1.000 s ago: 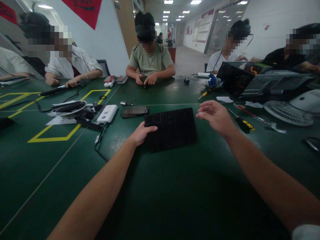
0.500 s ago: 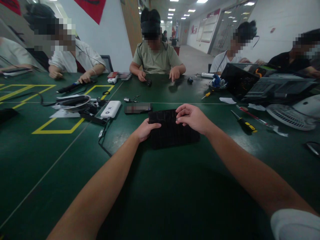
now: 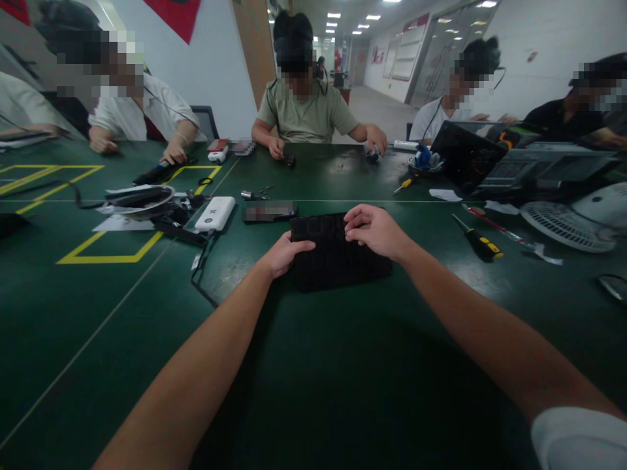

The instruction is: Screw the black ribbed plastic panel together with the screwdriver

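A flat black panel [image 3: 333, 261], like a tablet back, lies on the green table [image 3: 343, 365] in front of me. My left hand [image 3: 281, 254] grips its left edge, thumb laid over the top face. My right hand [image 3: 375, 230] hovers over the panel's upper right part with fingers curled into a pinch on something too small to make out.
A yellow-handled screwdriver [image 3: 477, 238] lies to the right, a white power bank [image 3: 215, 213] and a dark phone [image 3: 269, 211] to the left. Cables, a white fan [image 3: 568, 222] and opened electronics [image 3: 533, 166] sit around. Several people work across the table.
My right hand came in from the right of the panel to rest pinched over its top. The person opposite reached out to their left.
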Available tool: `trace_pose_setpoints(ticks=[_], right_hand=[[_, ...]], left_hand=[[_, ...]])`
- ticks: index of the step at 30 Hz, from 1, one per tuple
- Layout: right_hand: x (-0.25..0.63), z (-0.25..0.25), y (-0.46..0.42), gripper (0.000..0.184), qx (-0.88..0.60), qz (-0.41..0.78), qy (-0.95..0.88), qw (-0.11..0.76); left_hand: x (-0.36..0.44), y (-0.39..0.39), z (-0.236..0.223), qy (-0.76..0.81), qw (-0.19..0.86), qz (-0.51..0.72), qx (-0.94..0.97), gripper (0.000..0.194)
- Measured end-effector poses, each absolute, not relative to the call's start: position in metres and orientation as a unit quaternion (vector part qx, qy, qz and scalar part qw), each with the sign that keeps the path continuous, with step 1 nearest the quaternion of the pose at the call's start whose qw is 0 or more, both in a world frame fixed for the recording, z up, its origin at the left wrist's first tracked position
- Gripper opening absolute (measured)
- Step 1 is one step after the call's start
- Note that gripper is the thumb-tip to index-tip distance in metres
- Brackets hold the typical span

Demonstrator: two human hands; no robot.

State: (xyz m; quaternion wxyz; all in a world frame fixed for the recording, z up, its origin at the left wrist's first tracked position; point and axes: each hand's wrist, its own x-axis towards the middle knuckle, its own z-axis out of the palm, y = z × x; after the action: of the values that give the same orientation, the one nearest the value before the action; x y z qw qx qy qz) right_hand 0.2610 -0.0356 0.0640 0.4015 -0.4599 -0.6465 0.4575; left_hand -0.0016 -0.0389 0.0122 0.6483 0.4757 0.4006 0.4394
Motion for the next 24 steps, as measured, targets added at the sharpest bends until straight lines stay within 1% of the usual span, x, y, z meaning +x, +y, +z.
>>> trace_pose_setpoints(ticks=[7, 13, 21, 24], right_hand=[[0.257, 0.063, -0.034, 0.034, -0.445, 0.468, -0.650, 0.401], [0.252, 0.067, -0.035, 0.033, -0.464, 0.464, -0.647, 0.388], [0.246, 0.070, -0.036, 0.033, -0.492, 0.426, -0.659, 0.376], [0.246, 0.070, -0.035, 0.034, -0.500, 0.389, -0.680, 0.368]], left_hand=[[-0.003, -0.038, 0.010, 0.398, 0.645, 0.438, 0.484, 0.047], [-0.003, -0.038, 0.011, 0.398, 0.649, 0.434, 0.481, 0.049], [-0.002, -0.038, 0.012, 0.403, 0.654, 0.436, 0.469, 0.051], [-0.002, -0.039, 0.013, 0.404, 0.651, 0.440, 0.468, 0.050]])
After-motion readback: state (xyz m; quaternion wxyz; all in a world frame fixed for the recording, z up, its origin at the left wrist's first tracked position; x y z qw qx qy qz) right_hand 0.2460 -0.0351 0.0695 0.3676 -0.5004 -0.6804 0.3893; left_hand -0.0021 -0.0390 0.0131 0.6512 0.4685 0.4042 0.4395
